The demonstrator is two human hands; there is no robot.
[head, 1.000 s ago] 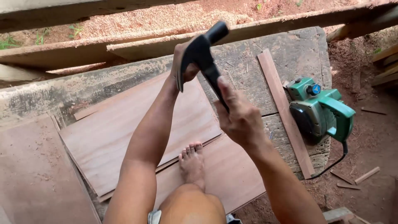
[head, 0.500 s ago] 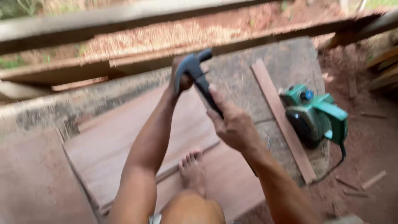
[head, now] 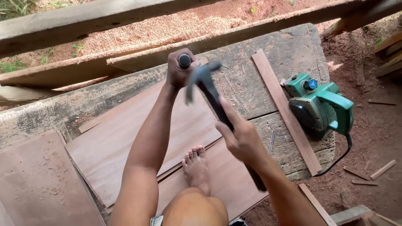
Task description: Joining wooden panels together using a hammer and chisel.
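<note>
right hand (head: 240, 140) gripping hammer (head: 209, 90) — left hand (head: 179, 71) fisted

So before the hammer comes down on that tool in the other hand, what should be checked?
1. Right hand grips hammer handle: ok.
2. Left hand wraps the dark-topped tool: ok.
3. Tool tip seated on the board: cannot tell, hidden by the hand.
4. Bare foot away from the strike point: ok.
5. Green planer clear of the swing: ok.
6. Hammer head aligned with tool top: cannot tell, blurred.
</note>
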